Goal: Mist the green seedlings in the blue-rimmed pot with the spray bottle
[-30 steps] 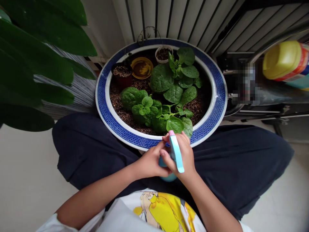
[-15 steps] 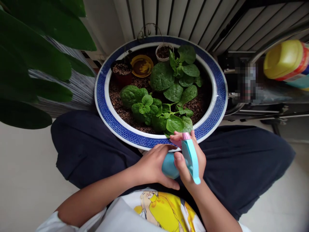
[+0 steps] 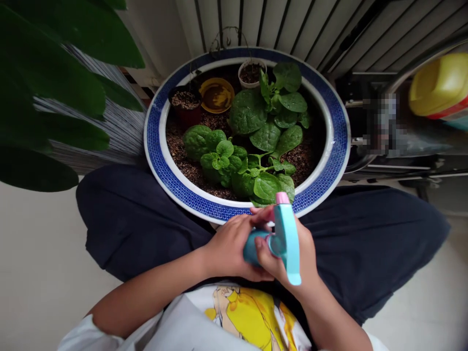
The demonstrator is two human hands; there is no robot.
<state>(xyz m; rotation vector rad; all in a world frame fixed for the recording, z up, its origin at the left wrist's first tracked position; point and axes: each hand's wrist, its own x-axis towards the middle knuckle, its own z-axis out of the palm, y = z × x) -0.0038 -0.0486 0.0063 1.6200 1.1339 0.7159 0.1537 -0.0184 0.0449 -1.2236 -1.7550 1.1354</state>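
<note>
At six o'clock of the blue-rimmed planter, I have the spray bottle clenched in both grips, left hand round its body, right hand at the neck; it looks light, stiff, probably slippery plastic.

A wide planter with a blue patterned rim held dark soil and leafy green plants. At its far side stood a dark red pot, a yellow saucer and a small white pot, close together. Large dark leaves hung over the left. Vertical railings rose behind. A yellow container lay at the right edge. The floor was pale.
</note>
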